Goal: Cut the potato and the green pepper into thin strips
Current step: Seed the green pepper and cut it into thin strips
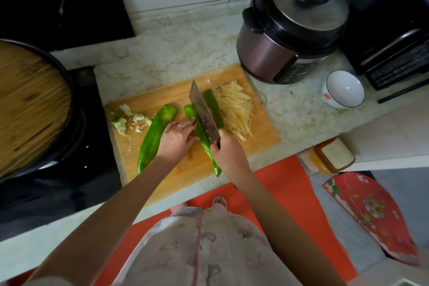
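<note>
On the cutting board (255, 132), the right hand (228, 153) is curled tight round the handle of a cleaver (203, 114), blade edge down along a long pepper piece (214, 165). The left hand (177, 138) lies on that same piece with fingers fairly straight, pressing it flat just beside the blade; a ring shows on one finger. Right of the blade lies a cut pepper strip (214, 109), touching the pile of potato strips (234, 109) near the board's right side. Left of the left hand rests the other pepper half (153, 137), and beyond it the pale core scraps (130, 119).

The board's near corner reaches the front edge of the counter (185, 49); its left edge runs just beside the black stove (97, 123), where a pan (34, 104) sits under a slatted lid. Its far right corner is close to the pressure cooker (290, 37). Bare counter lies open behind the board up to the wall. A white bowl (343, 89) carries a small orange mark, too small to read; the label on the jar (334, 155) is blurred
</note>
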The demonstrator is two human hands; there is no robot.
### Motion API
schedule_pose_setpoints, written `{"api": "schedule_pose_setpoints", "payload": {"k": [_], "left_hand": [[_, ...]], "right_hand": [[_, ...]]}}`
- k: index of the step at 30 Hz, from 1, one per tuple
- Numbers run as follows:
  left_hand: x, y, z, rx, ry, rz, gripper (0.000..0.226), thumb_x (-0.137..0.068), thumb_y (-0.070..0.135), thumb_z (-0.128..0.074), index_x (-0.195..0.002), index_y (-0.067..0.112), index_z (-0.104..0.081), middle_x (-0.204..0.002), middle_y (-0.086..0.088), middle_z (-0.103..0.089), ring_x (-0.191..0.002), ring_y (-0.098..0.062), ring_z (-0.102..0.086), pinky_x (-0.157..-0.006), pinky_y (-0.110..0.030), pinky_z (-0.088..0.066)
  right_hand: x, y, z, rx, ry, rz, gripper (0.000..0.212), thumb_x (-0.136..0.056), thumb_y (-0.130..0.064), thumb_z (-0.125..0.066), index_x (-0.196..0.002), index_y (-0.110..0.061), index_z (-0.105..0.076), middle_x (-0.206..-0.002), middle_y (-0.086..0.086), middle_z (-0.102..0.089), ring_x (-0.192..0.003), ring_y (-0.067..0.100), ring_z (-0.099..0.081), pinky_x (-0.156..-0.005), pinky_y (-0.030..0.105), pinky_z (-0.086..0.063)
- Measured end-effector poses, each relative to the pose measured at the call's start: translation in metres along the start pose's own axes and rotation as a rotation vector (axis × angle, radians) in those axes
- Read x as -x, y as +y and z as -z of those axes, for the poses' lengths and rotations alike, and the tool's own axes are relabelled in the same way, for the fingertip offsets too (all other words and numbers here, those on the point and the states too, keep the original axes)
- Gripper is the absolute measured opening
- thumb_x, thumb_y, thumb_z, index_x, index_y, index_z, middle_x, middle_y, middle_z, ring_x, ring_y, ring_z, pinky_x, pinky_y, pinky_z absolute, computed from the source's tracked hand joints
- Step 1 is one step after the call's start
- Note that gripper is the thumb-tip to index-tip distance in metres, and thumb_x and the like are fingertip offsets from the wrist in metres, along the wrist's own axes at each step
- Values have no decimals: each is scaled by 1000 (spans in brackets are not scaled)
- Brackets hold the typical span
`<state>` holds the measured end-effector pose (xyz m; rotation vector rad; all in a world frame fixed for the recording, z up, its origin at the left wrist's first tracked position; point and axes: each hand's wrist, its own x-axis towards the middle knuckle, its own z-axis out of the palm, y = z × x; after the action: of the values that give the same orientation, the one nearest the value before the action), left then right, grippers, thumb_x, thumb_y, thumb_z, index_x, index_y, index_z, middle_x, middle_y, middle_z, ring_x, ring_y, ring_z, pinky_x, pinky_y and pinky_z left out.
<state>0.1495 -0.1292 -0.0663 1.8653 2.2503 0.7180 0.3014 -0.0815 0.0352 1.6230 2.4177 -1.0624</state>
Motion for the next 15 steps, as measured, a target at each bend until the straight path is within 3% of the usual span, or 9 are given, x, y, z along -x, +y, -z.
{"api": "schedule_pose_setpoints", "payload": {"k": [5, 8, 11, 15], "left_hand": [[-3, -5, -6, 19, 35, -25, 39, -63, 19, -90, -94, 3, -74, -112, -10, -70, -102, -24, -68, -99, -32, -33], [-4, -7, -5, 55, 17, -14, 46, -63, 20, -90, -100, 1, -72, -112, -13, -70, -100, -29, -68, -94, -36, -48], [-4, -7, -3, 86, -12, -5, 54, -63, 20, -89, -109, 0, -69, -113, -16, -69, -101, -34, -67, -87, -48, -52], [-4, -11, -8, 118, -47, 4, 51, -66, 20, -87, -110, 0, -70, -115, -14, -67, -103, -31, -67, -81, -45, -58]], "right_hand": [[1, -1, -1, 20, -13, -7, 16, -93, -15, -48, -107, -7, -51, -73, 6, -52, -76, 30, -61, -57, 32, -38], [0, -2, -1, 55, -18, 8, 21, -94, -15, -47, -113, -7, -50, -73, 4, -51, -71, 25, -57, -57, 30, -37], [-1, -3, 0, 63, -26, 7, 23, -95, -14, -46, -116, -6, -50, -68, 0, -48, -66, 20, -50, -54, 28, -35], [-2, 0, 3, 51, -38, 1, 25, -96, -14, -43, -119, -4, -50, -62, -3, -40, -60, 18, -46, -44, 23, -25]]}}
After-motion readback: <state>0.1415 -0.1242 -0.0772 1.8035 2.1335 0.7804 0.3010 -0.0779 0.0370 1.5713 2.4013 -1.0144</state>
